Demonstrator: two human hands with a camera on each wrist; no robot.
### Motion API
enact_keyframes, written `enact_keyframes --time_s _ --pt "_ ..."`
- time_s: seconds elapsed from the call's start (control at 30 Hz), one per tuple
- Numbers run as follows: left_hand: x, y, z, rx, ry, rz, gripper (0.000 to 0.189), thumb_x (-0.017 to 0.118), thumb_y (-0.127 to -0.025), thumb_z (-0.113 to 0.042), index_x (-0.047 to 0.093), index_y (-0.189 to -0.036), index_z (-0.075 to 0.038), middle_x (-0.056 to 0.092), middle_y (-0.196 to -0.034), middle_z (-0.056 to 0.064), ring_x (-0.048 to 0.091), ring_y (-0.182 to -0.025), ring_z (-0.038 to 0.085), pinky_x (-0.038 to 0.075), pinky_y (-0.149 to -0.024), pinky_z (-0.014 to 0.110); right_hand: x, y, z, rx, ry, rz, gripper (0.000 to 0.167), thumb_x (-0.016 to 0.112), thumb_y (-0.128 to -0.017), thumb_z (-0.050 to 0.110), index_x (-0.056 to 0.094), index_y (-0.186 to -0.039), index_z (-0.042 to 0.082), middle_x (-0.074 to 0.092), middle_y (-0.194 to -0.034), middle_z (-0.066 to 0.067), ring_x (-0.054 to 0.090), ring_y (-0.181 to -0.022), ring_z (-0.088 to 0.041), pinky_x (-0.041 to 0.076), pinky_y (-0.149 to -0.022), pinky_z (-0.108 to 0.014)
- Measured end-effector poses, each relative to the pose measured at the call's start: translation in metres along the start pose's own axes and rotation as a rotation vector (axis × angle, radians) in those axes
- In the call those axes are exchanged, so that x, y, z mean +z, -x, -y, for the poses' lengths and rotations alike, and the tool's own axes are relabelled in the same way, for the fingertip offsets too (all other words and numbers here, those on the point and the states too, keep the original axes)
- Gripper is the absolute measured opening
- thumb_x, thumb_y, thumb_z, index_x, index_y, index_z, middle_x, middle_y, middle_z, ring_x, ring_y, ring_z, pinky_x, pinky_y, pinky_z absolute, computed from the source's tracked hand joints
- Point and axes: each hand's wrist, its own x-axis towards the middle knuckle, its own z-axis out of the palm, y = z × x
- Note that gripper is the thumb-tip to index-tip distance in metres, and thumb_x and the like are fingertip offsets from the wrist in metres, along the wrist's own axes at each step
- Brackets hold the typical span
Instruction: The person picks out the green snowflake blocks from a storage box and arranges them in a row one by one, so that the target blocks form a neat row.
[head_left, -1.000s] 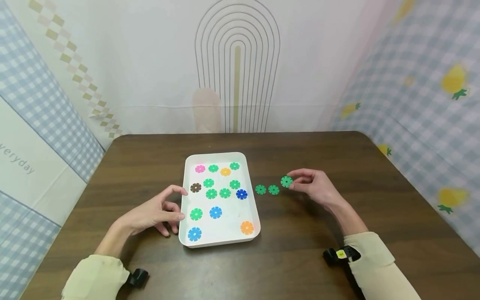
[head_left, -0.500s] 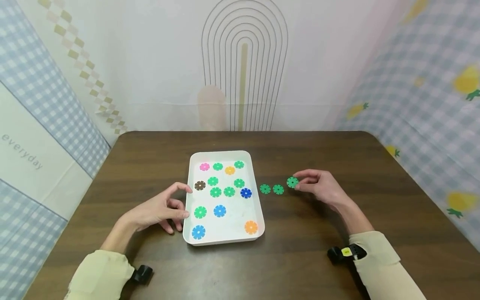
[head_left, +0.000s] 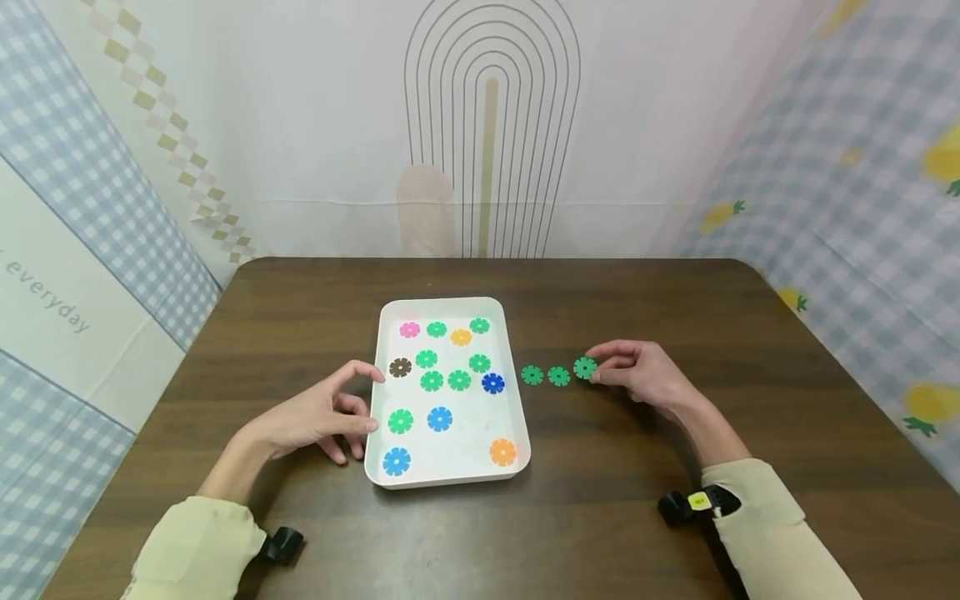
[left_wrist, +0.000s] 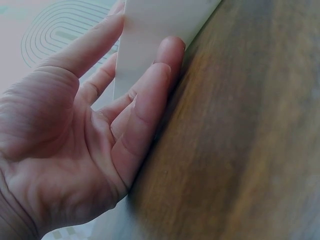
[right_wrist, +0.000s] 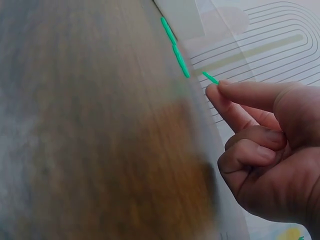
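Note:
My right hand pinches a green notched building disc by its right edge, between thumb and forefinger. In the right wrist view this green disc is seen edge-on, tilted and slightly raised above the tabletop. Just left of it, two more green discs lie flat in a row on the table. A white tray beside them holds several notched discs, green, blue, orange, pink and brown. My left hand holds the tray's left side, thumb and forefinger at the rim, the other fingers against the outer wall.
The dark wooden table ends at a pale curtain printed with arches. Checked cloth with yellow fruit hangs at the right. Both sleeves carry black wrist devices.
The right hand has lowered its green disc slightly, closer to the level of the row. The left hand stays at the tray's side. The head view has shifted a little.

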Motion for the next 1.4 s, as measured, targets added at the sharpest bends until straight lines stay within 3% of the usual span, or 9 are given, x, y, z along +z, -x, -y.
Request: enact_keyframes --time_s 0.3,1.4 --pt "-0.0017 0.0024 -0.0030 0.006 -0.013 -0.001 0.068 0.076 -0.100 -0.018 0.030 -0.150 -0.016 0.067 -0.091 0.013 0.072 -0.074 0.028 0.062 -0.058 0.038 -0.0004 -0.0027 -0.0008 0.000 -0.002 0.033 0.043 0.076 -0.099 0.015 0.063 -0.137 -0.001 0.079 -0.095 -0.003 0.034 -0.050 -0.011 0.032 -0.047 -0.028" --pt "-0.0009 -0.0001 -0.0001 -0.002 -0.010 0.005 0.069 0.076 -0.099 -0.019 0.030 -0.150 -0.016 0.068 -0.092 0.013 0.072 -0.074 0.027 0.062 -0.058 0.037 0.0025 -0.0023 -0.0046 0.018 0.082 -0.009 0.036 0.076 -0.098 0.013 0.067 -0.130 0.000 0.068 -0.093 -0.006 0.042 -0.055 -0.013 0.040 -0.049 -0.029"
